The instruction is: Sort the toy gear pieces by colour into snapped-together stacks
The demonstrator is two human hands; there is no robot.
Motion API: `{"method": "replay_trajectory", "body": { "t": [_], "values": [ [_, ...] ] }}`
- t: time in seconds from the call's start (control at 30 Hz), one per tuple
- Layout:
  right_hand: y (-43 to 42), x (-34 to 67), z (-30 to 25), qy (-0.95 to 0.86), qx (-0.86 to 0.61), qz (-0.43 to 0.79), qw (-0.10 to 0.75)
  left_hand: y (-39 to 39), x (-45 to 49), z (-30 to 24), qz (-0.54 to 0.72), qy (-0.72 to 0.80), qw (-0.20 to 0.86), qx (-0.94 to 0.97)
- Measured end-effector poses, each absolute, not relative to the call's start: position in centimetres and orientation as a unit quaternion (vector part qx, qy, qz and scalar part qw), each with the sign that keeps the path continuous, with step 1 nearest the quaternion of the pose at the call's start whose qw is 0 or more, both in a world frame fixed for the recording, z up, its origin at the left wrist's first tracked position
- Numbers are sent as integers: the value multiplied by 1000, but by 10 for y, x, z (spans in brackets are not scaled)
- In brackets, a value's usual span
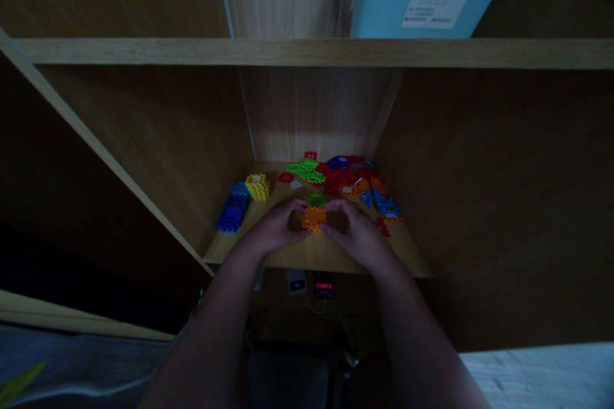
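Note:
Between my two hands is a stack of orange interlocking plastic tiles (314, 218) with notched edges. The fingers and thumb of my left hand (283, 225) pinch it from the left side. My right hand (349, 227) grips it in the same way from the right. Just behind the stack lies a green tile piece (316, 199). To the left, a yellow tile stack (258, 187) stands beside a row of blue tiles (233, 209). Bright green tiles (307, 170) and a heap of red tiles (343, 177) lie farther back.
Orange and blue tiles (384, 203) and a red piece (383, 227) lie along the right. Side panels and an upper shelf board (307, 52) enclose the space. A light blue bin (384, 0) stands above. Below the front edge are a phone (324, 285) and a white device (296, 282).

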State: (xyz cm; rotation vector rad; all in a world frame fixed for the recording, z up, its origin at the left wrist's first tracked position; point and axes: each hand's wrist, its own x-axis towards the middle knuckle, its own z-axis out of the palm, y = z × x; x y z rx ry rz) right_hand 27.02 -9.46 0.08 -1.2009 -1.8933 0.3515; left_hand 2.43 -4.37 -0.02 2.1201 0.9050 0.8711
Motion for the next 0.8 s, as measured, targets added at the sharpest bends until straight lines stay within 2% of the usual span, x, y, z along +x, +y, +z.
{"method": "replay_trajectory", "body": {
  "t": [0.8],
  "values": [
    [-91,267,-11,-768,-475,159,400,-44,24,3,329,343,315,822]
  ]
}}
